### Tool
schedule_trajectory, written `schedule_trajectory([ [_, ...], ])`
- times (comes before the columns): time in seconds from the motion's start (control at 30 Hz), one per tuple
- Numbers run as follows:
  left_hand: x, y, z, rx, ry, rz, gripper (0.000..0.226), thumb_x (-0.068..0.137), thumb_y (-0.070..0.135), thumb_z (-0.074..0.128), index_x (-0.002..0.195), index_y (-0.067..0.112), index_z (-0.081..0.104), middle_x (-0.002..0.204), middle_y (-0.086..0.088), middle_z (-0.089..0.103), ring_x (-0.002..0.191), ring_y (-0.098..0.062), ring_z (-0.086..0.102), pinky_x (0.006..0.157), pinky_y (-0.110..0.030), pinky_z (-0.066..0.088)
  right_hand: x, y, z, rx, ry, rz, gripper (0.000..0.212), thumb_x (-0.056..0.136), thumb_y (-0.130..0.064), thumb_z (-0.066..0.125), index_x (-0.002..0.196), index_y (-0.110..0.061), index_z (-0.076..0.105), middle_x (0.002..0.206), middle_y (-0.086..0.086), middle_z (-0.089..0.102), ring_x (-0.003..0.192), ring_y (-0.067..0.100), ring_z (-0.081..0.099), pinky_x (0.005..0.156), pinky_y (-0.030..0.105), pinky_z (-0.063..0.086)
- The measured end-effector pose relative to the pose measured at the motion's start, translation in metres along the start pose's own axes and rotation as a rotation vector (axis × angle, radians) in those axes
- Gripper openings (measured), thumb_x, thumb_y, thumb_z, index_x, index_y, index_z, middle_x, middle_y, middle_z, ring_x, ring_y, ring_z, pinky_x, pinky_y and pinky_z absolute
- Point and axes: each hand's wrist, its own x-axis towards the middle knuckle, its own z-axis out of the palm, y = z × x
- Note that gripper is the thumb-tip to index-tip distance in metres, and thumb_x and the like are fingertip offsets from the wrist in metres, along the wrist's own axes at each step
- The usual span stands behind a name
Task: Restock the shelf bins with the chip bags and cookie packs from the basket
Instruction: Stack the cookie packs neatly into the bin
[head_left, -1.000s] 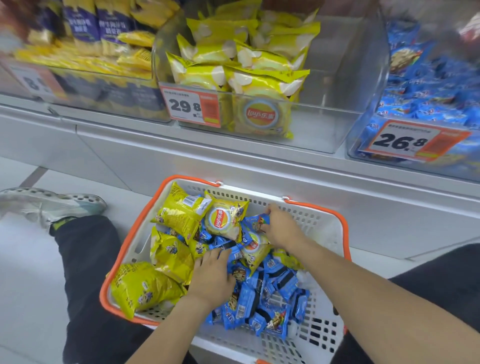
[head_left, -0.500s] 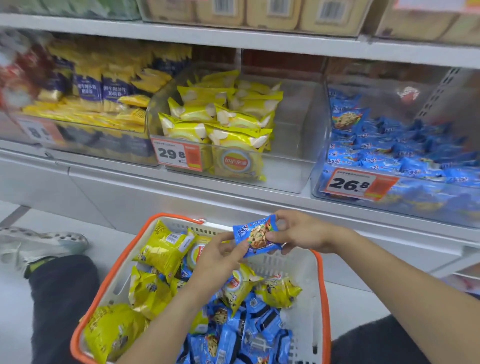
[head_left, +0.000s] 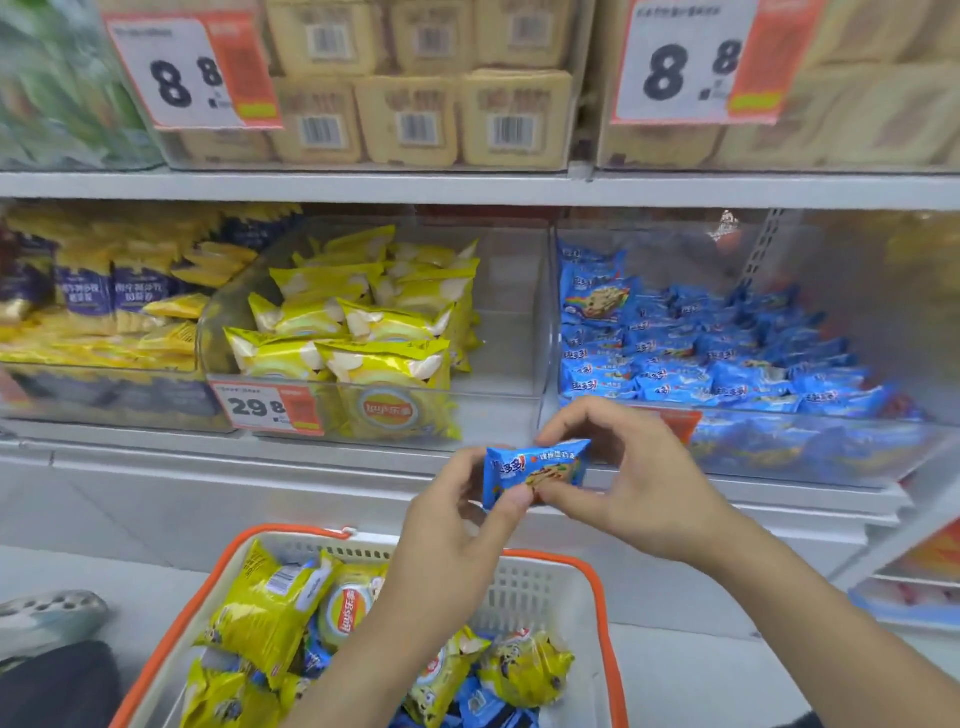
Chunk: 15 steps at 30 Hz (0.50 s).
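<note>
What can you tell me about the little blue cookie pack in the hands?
The blue cookie pack is a small, shiny wrapper that looks like plastic film, with white and red lettering and a cookie picture on its front. It looks sealed and is held sideways in the air, above the basket and in front of the shelf. The left hand pinches its left end and the right hand holds its right end.

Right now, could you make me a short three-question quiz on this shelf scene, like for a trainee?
1. True or false: both hands hold the blue cookie pack.
2. Which bin matches that pack: A, left of the yellow chip bags; B, right of them?
3. Fill in: the basket has an ___ rim.

Key: 1 true: left hand and right hand pinch its ends. 2 B. 3 orange.
</note>
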Motion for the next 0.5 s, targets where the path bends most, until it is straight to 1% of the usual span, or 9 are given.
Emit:
schedule_trajectory([
  [0.07, 0.013, 0.014, 0.004, 0.054, 0.069, 0.12, 0.026, 0.088, 0.036, 0.068, 0.112, 0.036, 0.06, 0.105, 0.015, 0.069, 0.1, -0.01, 0.065, 0.082, -0.024, 0.05, 0.003, -0.009, -0.017, 0.007, 0.1, -0.06, 0.033, 0.072, -0.001, 0.085, 0.092, -0.02, 0.066, 0.09, -0.01, 0.069, 0.091, 0.015, 0.069, 0.079, 0.032, 0.057],
  [0.17, 0.04, 0.027, 0.006, 0.277, 0.163, 0.309, 0.046, 0.084, 0.037, 0.07, 0.126, 0.021, 0.056, 0.121, 0.011, 0.058, 0.115, -0.004, 0.054, 0.092, -0.013, 0.04, 0.012, -0.015, -0.041, 0.007, 0.301, -0.12, 0.033, 0.072, 0.006, 0.082, 0.09, -0.017, 0.065, 0.091, -0.006, 0.07, 0.09, 0.014, 0.068, 0.074, 0.027, 0.056],
  [0.2, 0.05, 0.027, 0.007, 0.368, 0.154, 0.35, 0.055, 0.084, 0.038, 0.071, 0.131, 0.017, 0.052, 0.127, 0.006, 0.052, 0.121, -0.003, 0.048, 0.099, -0.013, 0.036, 0.018, -0.014, -0.049, -0.028, 0.368, -0.113, 0.032, 0.072, 0.005, 0.081, 0.088, -0.017, 0.065, 0.09, -0.005, 0.07, 0.088, 0.012, 0.068, 0.071, 0.023, 0.055],
  [0.27, 0.071, 0.024, 0.012, 0.523, 0.077, 0.354, 0.076, 0.082, 0.044, 0.072, 0.143, 0.012, 0.04, 0.141, -0.003, 0.037, 0.135, -0.012, 0.034, 0.113, -0.021, 0.027, 0.036, -0.006, -0.066, -0.122, 0.461, -0.07, 0.03, 0.073, 0.0, 0.082, 0.086, -0.02, 0.064, 0.09, -0.008, 0.071, 0.087, 0.006, 0.067, 0.073, 0.017, 0.052],
  [0.3, 0.08, 0.022, 0.016, 0.578, 0.039, 0.345, 0.085, 0.081, 0.047, 0.073, 0.147, 0.01, 0.034, 0.146, -0.006, 0.031, 0.139, -0.016, 0.028, 0.116, -0.026, 0.024, 0.046, -0.002, -0.073, -0.159, 0.482, -0.038, 0.03, 0.073, -0.003, 0.083, 0.085, -0.022, 0.064, 0.089, -0.01, 0.07, 0.087, 0.001, 0.066, 0.074, 0.015, 0.05],
  [0.37, 0.091, 0.019, 0.026, 0.647, 0.002, 0.355, 0.094, 0.08, 0.052, 0.07, 0.152, 0.009, 0.026, 0.15, -0.008, 0.03, 0.141, -0.019, 0.027, 0.116, -0.032, 0.025, 0.066, 0.009, -0.086, -0.232, 0.493, 0.035, 0.028, 0.074, -0.008, 0.084, 0.086, -0.022, 0.064, 0.088, -0.015, 0.067, 0.083, -0.008, 0.062, 0.074, 0.009, 0.047],
  [0.4, 0.094, 0.017, 0.03, 0.679, 0.004, 0.365, 0.095, 0.08, 0.054, 0.066, 0.153, 0.011, 0.024, 0.151, -0.005, 0.033, 0.139, -0.017, 0.03, 0.112, -0.032, 0.025, 0.076, 0.014, -0.09, -0.271, 0.482, 0.077, 0.026, 0.074, -0.011, 0.084, 0.087, -0.022, 0.064, 0.088, -0.017, 0.066, 0.081, -0.01, 0.06, 0.071, 0.005, 0.045],
  [0.47, 0.094, 0.011, 0.036, 0.767, 0.039, 0.396, 0.092, 0.083, 0.057, 0.061, 0.154, 0.013, 0.022, 0.15, 0.002, 0.04, 0.131, -0.012, 0.038, 0.101, -0.029, 0.025, 0.096, 0.027, -0.095, -0.323, 0.442, 0.158, 0.027, 0.075, -0.016, 0.085, 0.091, -0.021, 0.065, 0.093, -0.011, 0.066, 0.086, -0.003, 0.061, 0.065, 0.0, 0.04],
  [0.5, 0.092, 0.009, 0.037, 0.807, 0.059, 0.412, 0.09, 0.086, 0.058, 0.058, 0.154, 0.013, 0.022, 0.146, 0.003, 0.045, 0.125, -0.012, 0.043, 0.096, -0.029, 0.027, 0.106, 0.034, -0.096, -0.324, 0.417, 0.193, 0.029, 0.074, -0.017, 0.087, 0.092, -0.022, 0.065, 0.097, -0.007, 0.067, 0.091, 0.005, 0.063, 0.066, 0.003, 0.041],
])
